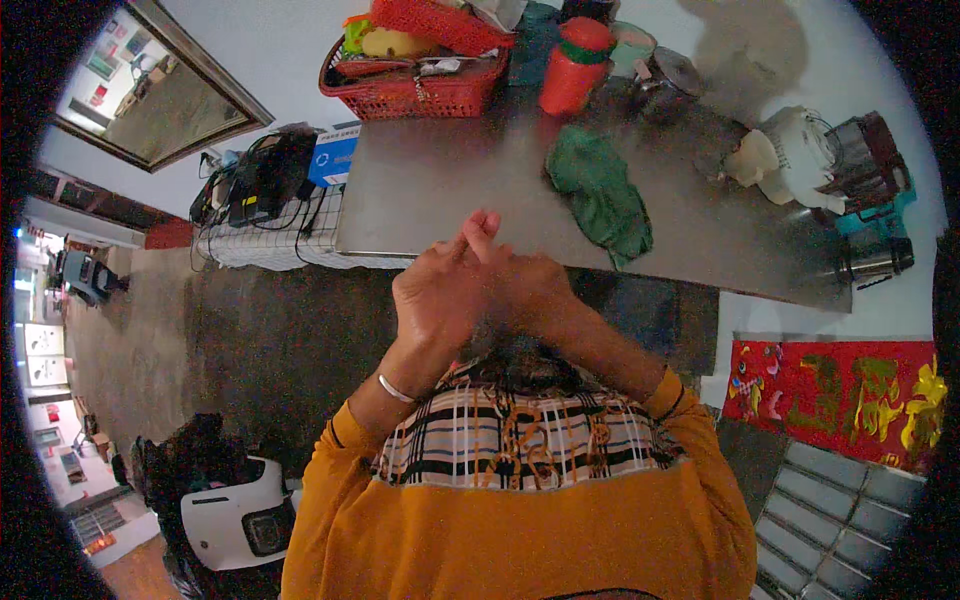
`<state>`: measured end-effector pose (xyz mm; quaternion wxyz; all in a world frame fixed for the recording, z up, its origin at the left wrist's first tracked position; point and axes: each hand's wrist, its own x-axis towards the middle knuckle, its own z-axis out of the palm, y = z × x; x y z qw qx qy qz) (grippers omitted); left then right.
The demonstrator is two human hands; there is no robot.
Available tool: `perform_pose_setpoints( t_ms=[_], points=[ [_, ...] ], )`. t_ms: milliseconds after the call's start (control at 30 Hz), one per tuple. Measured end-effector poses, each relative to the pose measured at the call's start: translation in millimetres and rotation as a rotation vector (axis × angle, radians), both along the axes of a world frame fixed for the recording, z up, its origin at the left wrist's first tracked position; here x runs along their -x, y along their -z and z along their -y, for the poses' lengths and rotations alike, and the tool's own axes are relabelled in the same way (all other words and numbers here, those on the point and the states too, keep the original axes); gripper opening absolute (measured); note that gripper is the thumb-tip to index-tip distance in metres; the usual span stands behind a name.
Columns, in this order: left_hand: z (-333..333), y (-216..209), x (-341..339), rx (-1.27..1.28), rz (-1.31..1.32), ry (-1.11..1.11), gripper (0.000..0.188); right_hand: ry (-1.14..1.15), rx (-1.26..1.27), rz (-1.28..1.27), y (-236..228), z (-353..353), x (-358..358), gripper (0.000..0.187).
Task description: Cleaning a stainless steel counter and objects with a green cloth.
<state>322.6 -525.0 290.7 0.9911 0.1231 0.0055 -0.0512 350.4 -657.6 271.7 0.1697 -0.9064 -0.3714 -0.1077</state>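
Observation:
My left hand [432,300] and my right hand [535,292] are pressed together in front of my body, just off the near edge of the metal-topped table [430,190]. Fingertips cross and point up between them. Blur and overlap hide which fingers belong to which hand, and no object shows between the palms. A white band [396,389] circles my left wrist. Beyond my right hand, a crumpled dark green cloth [603,195] lies on the tabletop, its lower end at the front edge. Neither hand touches it.
At the back stand a red basket [420,96] of mixed items and a red canister [575,70]. A white kettle-like appliance [797,160] and a steel cup [880,262] occupy the right end. Left are a blue box [334,157] and black bags [265,180]; a white scooter-like body [230,520] stands lower left.

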Motion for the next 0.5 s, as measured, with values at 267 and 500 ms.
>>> perform_pose_setpoints(
  t_ms=[267,500],
  points=[
    [-8.7,2.8,3.8,-0.048,-0.228,-0.089,0.015,-0.013,-0.171,0.222,-9.5,60.1,-44.8,0.055],
    [-23.6,13.7,13.2,-0.036,-0.151,-0.114,0.017,0.262,0.061,0.107,38.5,109.1,-115.1,0.058]
  ],
)
